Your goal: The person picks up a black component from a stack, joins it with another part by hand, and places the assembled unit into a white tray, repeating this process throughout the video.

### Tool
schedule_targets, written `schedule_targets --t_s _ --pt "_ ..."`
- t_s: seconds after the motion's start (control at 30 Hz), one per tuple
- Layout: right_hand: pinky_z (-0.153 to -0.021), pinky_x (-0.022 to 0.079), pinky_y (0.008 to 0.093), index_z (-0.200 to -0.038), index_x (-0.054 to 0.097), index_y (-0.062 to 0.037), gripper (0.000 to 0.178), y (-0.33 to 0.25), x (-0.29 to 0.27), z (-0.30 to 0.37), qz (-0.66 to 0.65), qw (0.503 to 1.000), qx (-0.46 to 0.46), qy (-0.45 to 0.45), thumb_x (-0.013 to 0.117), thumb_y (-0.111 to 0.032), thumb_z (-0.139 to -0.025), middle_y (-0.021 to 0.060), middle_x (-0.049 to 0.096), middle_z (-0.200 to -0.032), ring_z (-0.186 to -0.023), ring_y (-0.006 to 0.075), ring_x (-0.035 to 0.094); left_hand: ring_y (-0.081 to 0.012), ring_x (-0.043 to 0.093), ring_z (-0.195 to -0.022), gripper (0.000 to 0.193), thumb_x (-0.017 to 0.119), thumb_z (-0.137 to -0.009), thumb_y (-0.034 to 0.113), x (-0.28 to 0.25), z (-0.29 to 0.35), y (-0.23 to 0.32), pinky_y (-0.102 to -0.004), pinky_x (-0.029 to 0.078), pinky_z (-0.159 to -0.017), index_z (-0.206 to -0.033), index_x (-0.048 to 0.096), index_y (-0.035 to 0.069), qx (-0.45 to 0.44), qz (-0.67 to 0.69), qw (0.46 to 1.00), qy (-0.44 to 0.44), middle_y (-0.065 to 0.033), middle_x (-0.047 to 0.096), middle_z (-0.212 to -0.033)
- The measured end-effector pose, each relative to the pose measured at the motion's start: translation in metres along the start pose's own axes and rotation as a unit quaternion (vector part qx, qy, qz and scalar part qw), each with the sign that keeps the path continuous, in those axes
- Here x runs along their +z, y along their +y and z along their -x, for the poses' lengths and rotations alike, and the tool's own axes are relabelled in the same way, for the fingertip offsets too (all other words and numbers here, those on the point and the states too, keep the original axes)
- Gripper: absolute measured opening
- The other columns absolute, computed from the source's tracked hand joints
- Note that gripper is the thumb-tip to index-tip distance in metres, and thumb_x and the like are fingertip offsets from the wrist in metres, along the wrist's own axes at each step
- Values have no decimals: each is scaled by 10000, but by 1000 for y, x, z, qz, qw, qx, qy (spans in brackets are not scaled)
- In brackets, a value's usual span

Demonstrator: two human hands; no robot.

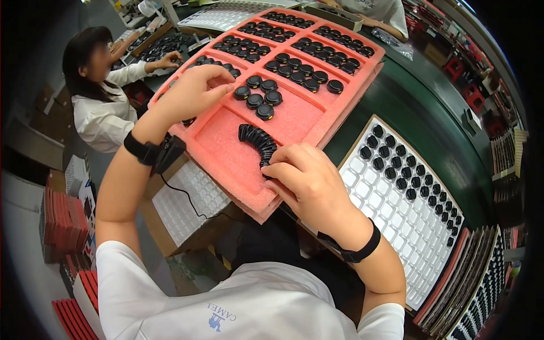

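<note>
A pink foam tray (221, 136) lies tilted in front of me, its compartments holding many small black round parts (264, 111). In its nearest compartment, a curved row of black round parts (258, 139) stands stacked face to face. My right hand (309, 184) is closed at the near end of this row, thumb and index finger pinching the last pieces. Over the tray's left side, my left hand (195, 93) hovers with bent fingers apart and nothing visible in them. It hides some parts below. Both wrists wear black bands.
To the right, a white moulded tray (385, 204) is partly filled with black parts, beside a stack of upright trays (470, 283). A box with a white tray (190, 198) stands below left. A co-worker (99, 85) sits at left; another person (377, 14) is at the far side.
</note>
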State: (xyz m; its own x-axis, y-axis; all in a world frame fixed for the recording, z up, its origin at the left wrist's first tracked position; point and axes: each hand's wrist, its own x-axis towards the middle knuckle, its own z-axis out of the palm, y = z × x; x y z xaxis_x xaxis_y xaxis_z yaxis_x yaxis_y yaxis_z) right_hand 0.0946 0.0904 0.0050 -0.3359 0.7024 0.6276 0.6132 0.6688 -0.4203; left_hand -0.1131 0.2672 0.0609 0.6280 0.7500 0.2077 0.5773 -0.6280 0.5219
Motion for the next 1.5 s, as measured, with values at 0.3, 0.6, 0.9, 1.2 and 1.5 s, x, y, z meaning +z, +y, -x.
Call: schedule_targets --t_s 0.3,0.6,0.9,1.2,1.5 --pt "-719 465 378 -839 575 -44 225 -2 -4 5 7 1000 14 7 714 -41 -662 75 599 -912 -852 273 581 -140 575 -838 258 649 -818 109 12 -19 -12 -281 467 -749 -1061 633 22 -6 -37 998 -50 -63 624 -936" --pt "-718 435 383 -821 542 -88 200 -11 -9 32 -90 987 -30 129 682 -164 -700 78 533 -846 -823 295 537 -146 466 -666 198 654 -691 30 16 -21 -36 -277 388 -613 -847 531 32 69 -89 994 1 -34 487 -734" --pt "-672 430 357 -849 551 -62 217 -38 -30 85 -186 958 48 213 715 -135 -726 70 533 -849 -764 263 530 -131 521 -861 186 593 -829 -10 -8 -22 -82 -249 420 -783 -988 499 12 94 -32 992 77 -49 513 -964" --pt "-648 438 248 -1018 593 -29 227 -36 -37 142 -354 856 301 229 684 -97 -821 34 559 -863 -720 117 512 -132 477 -784 336 549 -888 183 68 129 99 -203 394 -677 -1150 498 -20 137 322 930 115 -118 494 -1077" --pt "-720 436 234 -1058 586 -33 209 -37 -36 179 -397 802 362 261 631 -76 -859 16 560 -913 -789 81 500 -217 592 -705 360 582 -844 95 191 134 145 -309 540 -599 -1165 470 -23 -7 582 813 -3 -189 599 -943"
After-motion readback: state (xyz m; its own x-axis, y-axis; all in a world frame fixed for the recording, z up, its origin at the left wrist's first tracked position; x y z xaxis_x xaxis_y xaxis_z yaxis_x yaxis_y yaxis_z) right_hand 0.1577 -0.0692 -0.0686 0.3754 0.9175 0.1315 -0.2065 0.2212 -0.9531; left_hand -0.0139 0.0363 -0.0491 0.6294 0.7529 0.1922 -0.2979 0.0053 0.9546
